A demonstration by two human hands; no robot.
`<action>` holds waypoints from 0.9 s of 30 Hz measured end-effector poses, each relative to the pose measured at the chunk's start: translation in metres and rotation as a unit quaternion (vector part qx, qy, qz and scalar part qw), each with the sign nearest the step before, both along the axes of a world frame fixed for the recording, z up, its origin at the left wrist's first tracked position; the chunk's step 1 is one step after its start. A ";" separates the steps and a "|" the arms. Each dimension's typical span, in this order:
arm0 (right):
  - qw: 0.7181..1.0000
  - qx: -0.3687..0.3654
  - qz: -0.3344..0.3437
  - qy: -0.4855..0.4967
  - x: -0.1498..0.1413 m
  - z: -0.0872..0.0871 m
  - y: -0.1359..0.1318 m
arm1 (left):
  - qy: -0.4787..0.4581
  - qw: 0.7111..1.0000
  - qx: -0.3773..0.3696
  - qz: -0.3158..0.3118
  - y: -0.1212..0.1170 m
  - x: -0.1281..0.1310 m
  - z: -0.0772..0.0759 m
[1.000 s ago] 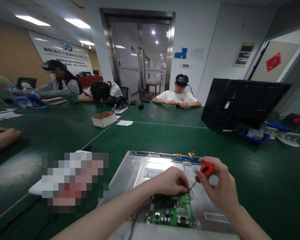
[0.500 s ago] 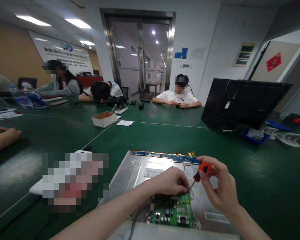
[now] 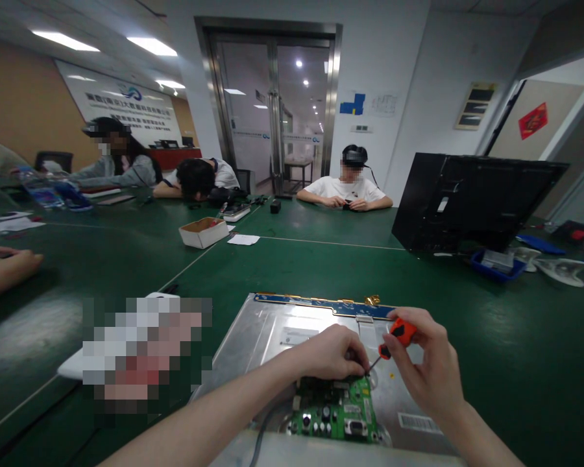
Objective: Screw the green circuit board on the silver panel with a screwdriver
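Your right hand (image 3: 425, 373) has its fingers clamped on the small orange-handled screwdriver (image 3: 393, 338). Your left hand (image 3: 331, 353) pinches the far edge of the green circuit board (image 3: 338, 408) on the silver metal panel (image 3: 267, 331). Risk: the tip may slip and gouge the board.

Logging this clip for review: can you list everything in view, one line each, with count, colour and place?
screwdriver: 1, orange-black, in right hand
circuit board: 1, green, on panel's near end
metal panel: 1, silver, near table edge
monitor: 1, black, right
cardboard box: 1, white, mid-table
blue tray: 1, by monitor
table: 1, green
people: 3 seated at the far side
co-worker's hand: 1, left edge
left hand: on board
right hand: gripping screwdriver
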State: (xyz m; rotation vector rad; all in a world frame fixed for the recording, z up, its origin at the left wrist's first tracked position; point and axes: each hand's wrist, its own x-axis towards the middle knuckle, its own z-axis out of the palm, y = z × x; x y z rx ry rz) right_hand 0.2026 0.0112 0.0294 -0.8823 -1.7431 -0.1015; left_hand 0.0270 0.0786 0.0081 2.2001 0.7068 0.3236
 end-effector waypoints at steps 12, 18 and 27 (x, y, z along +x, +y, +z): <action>1.000 -0.010 0.009 -0.022 0.001 0.000 -0.001 | -0.007 1.000 0.013 -0.013 0.000 -0.001 0.001; 0.999 0.008 -0.001 0.036 0.002 -0.009 0.002 | -0.006 1.000 0.002 -0.001 -0.001 -0.001 0.000; 1.000 0.004 0.011 -0.008 0.000 -0.006 0.000 | -0.017 1.000 0.017 -0.008 0.001 -0.001 -0.003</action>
